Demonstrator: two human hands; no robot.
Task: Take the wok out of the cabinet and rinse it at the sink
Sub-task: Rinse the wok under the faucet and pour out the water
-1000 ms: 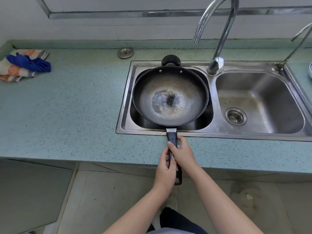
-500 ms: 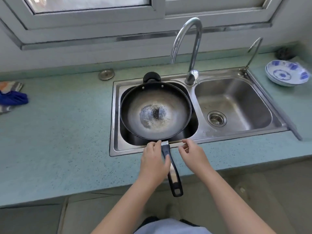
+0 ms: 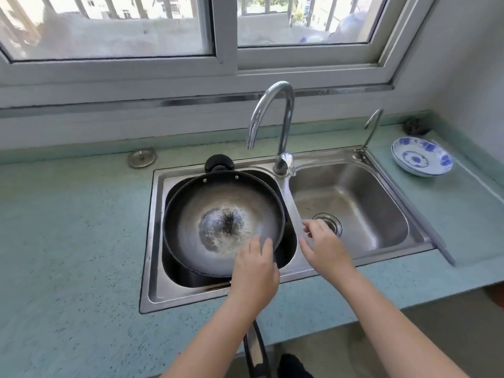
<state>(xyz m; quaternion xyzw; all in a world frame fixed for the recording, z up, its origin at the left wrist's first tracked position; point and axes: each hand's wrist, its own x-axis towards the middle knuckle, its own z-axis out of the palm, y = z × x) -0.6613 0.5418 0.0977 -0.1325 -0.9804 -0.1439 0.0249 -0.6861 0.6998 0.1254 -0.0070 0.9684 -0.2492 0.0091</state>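
Note:
The dark wok [image 3: 218, 214] lies in the left basin of the steel double sink [image 3: 152, 241], its scorched centre facing up and its long black handle [image 3: 256, 347] sticking out over the counter edge toward me. My left hand [image 3: 255, 271] hovers over the wok's near rim with fingers loosely extended, holding nothing. My right hand [image 3: 323, 246] is above the divider between the basins, fingers relaxed, empty. The curved tap [image 3: 272, 113] arches over the wok's far right side; no water runs.
A blue-and-white bowl [image 3: 421, 156] sits on the green counter [image 3: 68, 241] at the right, near a small second tap [image 3: 372, 129]. A round metal cap [image 3: 142, 157] lies behind the sink. The right basin has a drain strainer [image 3: 331, 222]. A window spans the back wall.
Both hands have let go of the wok handle and moved forward over the sink; the right hand has gone farther right. My view has tilted up to show the window.

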